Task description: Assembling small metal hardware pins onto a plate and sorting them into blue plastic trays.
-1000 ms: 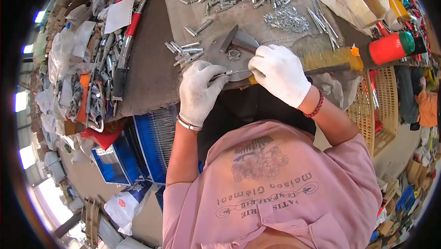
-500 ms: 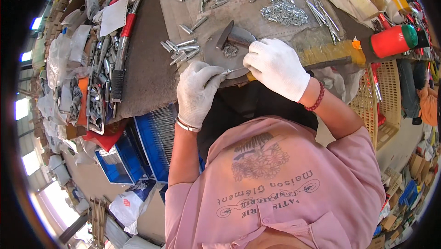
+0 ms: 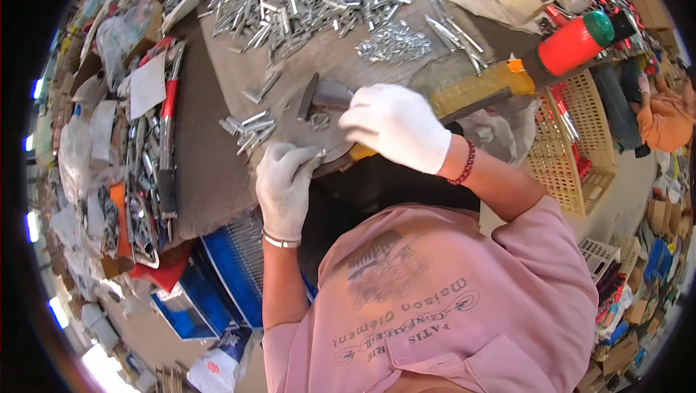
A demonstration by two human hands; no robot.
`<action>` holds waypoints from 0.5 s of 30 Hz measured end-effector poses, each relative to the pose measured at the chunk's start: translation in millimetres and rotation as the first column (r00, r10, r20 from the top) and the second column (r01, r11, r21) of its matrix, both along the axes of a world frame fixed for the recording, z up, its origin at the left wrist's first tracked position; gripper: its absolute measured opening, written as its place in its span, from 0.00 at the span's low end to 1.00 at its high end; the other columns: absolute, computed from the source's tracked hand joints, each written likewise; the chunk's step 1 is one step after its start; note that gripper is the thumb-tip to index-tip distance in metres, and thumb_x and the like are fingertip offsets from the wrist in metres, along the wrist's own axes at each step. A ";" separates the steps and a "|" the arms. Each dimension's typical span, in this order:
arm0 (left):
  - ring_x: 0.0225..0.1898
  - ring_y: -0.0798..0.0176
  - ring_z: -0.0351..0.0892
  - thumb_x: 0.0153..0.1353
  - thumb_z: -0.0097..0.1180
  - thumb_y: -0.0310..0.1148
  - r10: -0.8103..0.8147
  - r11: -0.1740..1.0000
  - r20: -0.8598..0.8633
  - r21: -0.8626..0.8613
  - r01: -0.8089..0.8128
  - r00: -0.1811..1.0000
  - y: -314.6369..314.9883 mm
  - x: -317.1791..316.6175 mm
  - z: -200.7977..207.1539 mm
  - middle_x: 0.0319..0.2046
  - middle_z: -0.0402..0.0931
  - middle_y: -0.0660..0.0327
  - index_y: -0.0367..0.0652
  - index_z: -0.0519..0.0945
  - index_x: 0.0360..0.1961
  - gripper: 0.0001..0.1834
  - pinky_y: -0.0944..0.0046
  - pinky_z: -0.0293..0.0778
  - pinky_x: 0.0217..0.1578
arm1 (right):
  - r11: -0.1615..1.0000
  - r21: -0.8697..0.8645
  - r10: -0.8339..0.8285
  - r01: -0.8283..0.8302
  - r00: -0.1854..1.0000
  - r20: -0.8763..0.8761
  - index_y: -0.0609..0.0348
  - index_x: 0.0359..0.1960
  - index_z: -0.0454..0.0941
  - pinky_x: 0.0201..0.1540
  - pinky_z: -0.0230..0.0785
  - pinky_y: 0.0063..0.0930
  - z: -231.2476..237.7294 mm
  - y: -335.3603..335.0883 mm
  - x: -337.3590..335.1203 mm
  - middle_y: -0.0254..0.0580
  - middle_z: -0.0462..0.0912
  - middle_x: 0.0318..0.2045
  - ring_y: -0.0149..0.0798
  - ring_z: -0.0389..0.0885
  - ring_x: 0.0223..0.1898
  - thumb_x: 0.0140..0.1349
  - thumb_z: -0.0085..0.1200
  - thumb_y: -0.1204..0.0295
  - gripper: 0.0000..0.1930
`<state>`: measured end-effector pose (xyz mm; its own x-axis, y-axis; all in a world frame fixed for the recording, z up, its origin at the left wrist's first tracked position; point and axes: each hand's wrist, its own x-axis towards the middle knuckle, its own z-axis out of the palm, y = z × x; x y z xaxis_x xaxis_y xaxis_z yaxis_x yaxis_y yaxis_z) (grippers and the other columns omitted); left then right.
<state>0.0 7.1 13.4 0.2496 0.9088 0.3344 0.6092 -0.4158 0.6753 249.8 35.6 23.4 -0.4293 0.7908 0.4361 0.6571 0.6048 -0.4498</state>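
My left hand (image 3: pixel 283 188), in a white knit glove, pinches a small shiny metal piece (image 3: pixel 322 153) between thumb and fingertips at the workbench edge. Close by on the right is my right hand (image 3: pixel 397 129), also gloved, its fingers curled and slightly blurred; what they may hold is hidden. Just beyond them a dark hammer-like metal head (image 3: pixel 307 97) stands on a rounded metal plate (image 3: pixel 290 112), beside a small knobbly metal part (image 3: pixel 319 121). Several short metal tubes (image 3: pixel 250 130) lie left of the plate.
A large heap of metal tubes (image 3: pixel 304 5) and a smaller pile of little metal parts (image 3: pixel 393 43) cover the far bench. Longer rods (image 3: pixel 455 30) lie right of them. A red and green cylinder (image 3: pixel 576 43) is at right, above a cream plastic basket (image 3: pixel 573 150). Blue crates (image 3: pixel 225 262) stand below left.
My right hand has drawn away from my left, and the thin metal bit between them no longer shows. The view has shifted, so the bench appears farther left and more of the heap shows.
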 end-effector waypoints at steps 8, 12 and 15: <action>0.38 0.49 0.82 0.54 0.71 0.22 0.017 1.000 -0.051 0.018 -0.016 0.999 -1.2 2.4 3.7 0.35 0.81 0.56 0.44 0.89 0.38 0.10 0.54 0.77 0.40 | 0.786 -0.023 -0.597 0.617 0.769 0.228 0.49 0.38 0.89 0.45 0.79 0.40 -15.1 44.2 124.9 0.39 0.86 0.39 0.48 0.87 0.42 0.62 0.66 0.68 0.04; 0.39 0.50 0.82 0.53 0.72 0.21 0.019 0.999 -0.056 0.040 -0.017 0.998 -2.3 2.7 3.3 0.36 0.81 0.56 0.44 0.89 0.39 0.11 0.54 0.78 0.41 | 0.862 0.067 -0.505 0.503 0.837 0.208 0.48 0.37 0.88 0.45 0.79 0.40 -29.8 51.1 128.1 0.38 0.85 0.39 0.48 0.87 0.42 0.62 0.65 0.68 0.04; 0.40 0.50 0.82 0.53 0.72 0.21 0.016 0.999 -0.054 0.047 -0.014 0.998 -2.0 1.8 -0.3 0.37 0.81 0.56 0.44 0.88 0.39 0.11 0.54 0.78 0.42 | 0.869 0.091 -0.492 0.487 0.832 0.257 0.49 0.37 0.88 0.46 0.79 0.41 -27.5 54.7 124.3 0.38 0.85 0.40 0.48 0.86 0.43 0.62 0.65 0.68 0.04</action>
